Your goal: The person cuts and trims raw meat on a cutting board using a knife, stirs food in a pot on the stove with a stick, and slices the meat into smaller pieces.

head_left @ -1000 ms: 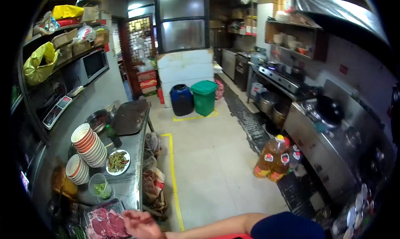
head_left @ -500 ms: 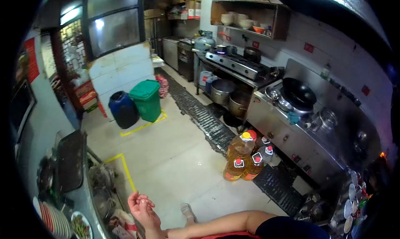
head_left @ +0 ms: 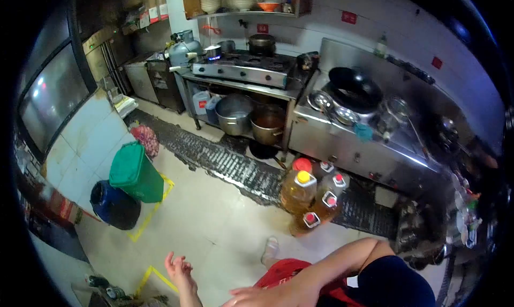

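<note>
My left hand [head_left: 180, 270] is raised at the bottom of the head view, fingers loosely bent and apart, nothing in it. From the right, my bare forearm reaches across my red apron [head_left: 286, 270] to my right hand [head_left: 251, 296], which the lower edge partly cuts off. Its visible fingers look stretched out, with no object showing in them. Beyond my arms, several big oil bottles [head_left: 300, 192] with red and yellow caps stand together on the floor. One of my feet, in a light sandal [head_left: 270, 250], shows between my hands and the bottles.
A floor drain grate [head_left: 225, 168] runs before a gas stove [head_left: 241, 71] with large pots [head_left: 234, 114] beneath. A wok [head_left: 355, 90] sits on the steel range at right. A green bin [head_left: 136, 173] and a blue barrel [head_left: 115, 205] stand left, by yellow floor tape [head_left: 152, 213].
My view has swung right, so stove and range sit further left. My right hand has drawn back from near my left wrist, and more of my red apron shows.
</note>
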The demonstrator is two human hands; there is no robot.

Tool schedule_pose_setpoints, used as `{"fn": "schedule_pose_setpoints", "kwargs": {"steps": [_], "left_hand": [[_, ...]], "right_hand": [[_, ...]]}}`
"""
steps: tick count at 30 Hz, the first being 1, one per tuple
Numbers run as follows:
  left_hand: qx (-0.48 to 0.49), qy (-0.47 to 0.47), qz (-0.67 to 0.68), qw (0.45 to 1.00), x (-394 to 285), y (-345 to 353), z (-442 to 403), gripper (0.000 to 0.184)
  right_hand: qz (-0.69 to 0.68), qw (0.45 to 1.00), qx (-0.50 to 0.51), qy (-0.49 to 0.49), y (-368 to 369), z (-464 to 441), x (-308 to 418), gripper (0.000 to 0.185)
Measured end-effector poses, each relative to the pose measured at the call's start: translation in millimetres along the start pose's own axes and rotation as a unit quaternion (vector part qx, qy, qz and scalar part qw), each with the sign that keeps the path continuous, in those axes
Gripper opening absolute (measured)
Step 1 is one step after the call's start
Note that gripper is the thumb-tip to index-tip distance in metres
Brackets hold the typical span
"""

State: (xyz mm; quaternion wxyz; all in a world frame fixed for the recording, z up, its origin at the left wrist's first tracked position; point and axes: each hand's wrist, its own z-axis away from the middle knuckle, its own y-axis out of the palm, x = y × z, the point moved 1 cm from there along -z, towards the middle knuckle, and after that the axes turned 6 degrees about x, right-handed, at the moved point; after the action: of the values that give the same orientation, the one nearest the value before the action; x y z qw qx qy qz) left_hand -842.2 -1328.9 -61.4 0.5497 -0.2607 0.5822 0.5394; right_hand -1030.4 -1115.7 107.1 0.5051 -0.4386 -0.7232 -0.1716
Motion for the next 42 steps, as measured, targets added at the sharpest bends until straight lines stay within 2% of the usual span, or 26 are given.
{"fn": "schedule_pose_setpoints", "kwargs": {"steps": [2, 4, 6, 10, 15, 17, 18, 20, 21, 22, 24, 25, 26, 27, 28, 29, 30, 31, 32, 33, 34, 35, 36, 37, 38, 42], "left_hand": [[0.014, -0.004, 0.018, 1.000, -5, 49, -65, 0.046], [0.079, -0.017, 0.089, 0.993, -13, 105, -118, 0.046], [0.075, -0.003, 0.089, 0.993, -10, 136, -164, 0.046], [0.011, -0.046, 0.102, 0.994, -23, 159, -244, 0.048], [-0.070, -0.017, 0.044, 0.996, -16, 141, -324, 0.046], [-0.135, -0.069, 0.018, 0.988, -14, 142, -354, 0.026], [-0.122, -0.091, -0.006, 0.988, -13, 142, -373, 0.026], [-0.160, -0.104, 0.008, 0.982, -8, 138, -422, 0.023], [-0.013, -0.163, 0.051, 0.985, 10, 87, -466, 0.018], [0.006, -0.190, 0.036, 0.981, 2, 94, -492, 0.018], [-0.033, -0.181, 0.192, 0.964, -13, 146, -558, 0.019], [-0.010, -0.195, 0.168, 0.966, -27, 175, -587, 0.021], [0.011, -0.206, 0.142, 0.968, -46, 198, -615, 0.022], [0.019, -0.203, 0.073, 0.976, -56, 227, -643, 0.020], [0.101, -0.270, 0.042, 0.957, -50, 213, -698, 0.019], [0.100, -0.242, 0.003, 0.965, -58, 256, -714, 0.023], [0.094, -0.212, -0.036, 0.972, -67, 305, -730, 0.027], [0.107, -0.188, -0.049, 0.975, -59, 334, -757, 0.023], [0.110, -0.159, -0.056, 0.980, -53, 373, -772, 0.040], [0.133, -0.177, -0.013, 0.975, -51, 409, -785, 0.039], [0.147, -0.172, -0.050, 0.973, -50, 446, -787, 0.037], [0.151, -0.162, -0.086, 0.971, -54, 475, -793, 0.036], [0.226, -0.163, -0.093, 0.956, -44, 490, -814, 0.037], [0.241, -0.159, -0.097, 0.952, -39, 507, -826, 0.037], [0.206, -0.178, -0.114, 0.956, -44, 536, -823, 0.035], [0.289, -0.231, -0.081, 0.925, -19, 584, -888, 0.028]], "right_hand": [[-0.021, 0.999, -0.027, 0.035, -48, -19, -59, 0.038], [-0.038, 0.996, -0.046, 0.070, -103, -35, -115, 0.038], [-0.048, 0.993, -0.052, 0.092, -166, -52, -154, 0.038], [-0.052, 0.991, -0.061, 0.103, -287, -80, -183, 0.037], [-0.052, 0.986, -0.115, 0.113, -413, -86, -190, 0.036], [-0.044, 0.974, -0.185, 0.124, -463, -73, -197, 0.036], [-0.034, 0.959, -0.242, 0.140, -488, -62, -203, 0.036], [0.019, 0.881, -0.402, 0.248, -549, -20, -228, 0.036], [0.043, 0.815, -0.476, 0.326, -577, 10, -243, 0.036], [0.109, 0.745, -0.501, 0.428, -612, 61, -276, 0.030], [0.104, 0.592, -0.698, 0.388, -639, 185, -325, 0.020], [0.226, 0.526, -0.749, 0.333, -646, 274, -368, 0.014], [0.261, 0.412, -0.763, 0.425, -647, 281, -295, 0.013], [0.337, 0.290, -0.799, 0.405, -650, 328, -281, 0.013], [0.283, 0.175, -0.808, 0.487, -650, 363, -253, 0.023], [0.289, 0.062, -0.801, 0.521, -646, 393, -230, 0.022], [0.295, 0.017, -0.809, 0.507, -638, 430, -216, 0.025], [0.272, -0.049, -0.788, 0.550, -632, 458, -208, 0.028], [0.222, -0.057, -0.787, 0.573, -630, 466, -196, 0.035], [0.171, -0.063, -0.781, 0.597, -628, 470, -182, 0.042], [0.082, -0.060, -0.710, 0.697, -637, 486, -174, 0.046], [0.131, -0.075, -0.696, 0.702, -631, 504, -185, 0.051], [0.154, -0.076, -0.697, 0.697, -633, 520, -190, 0.049], [0.166, -0.068, -0.708, 0.683, -632, 526, -196, 0.048], [0.176, -0.054, -0.724, 0.665, -627, 531, -204, 0.046], [0.201, 0.001, -0.817, 0.541, -614, 538, -227, 0.040]]}}
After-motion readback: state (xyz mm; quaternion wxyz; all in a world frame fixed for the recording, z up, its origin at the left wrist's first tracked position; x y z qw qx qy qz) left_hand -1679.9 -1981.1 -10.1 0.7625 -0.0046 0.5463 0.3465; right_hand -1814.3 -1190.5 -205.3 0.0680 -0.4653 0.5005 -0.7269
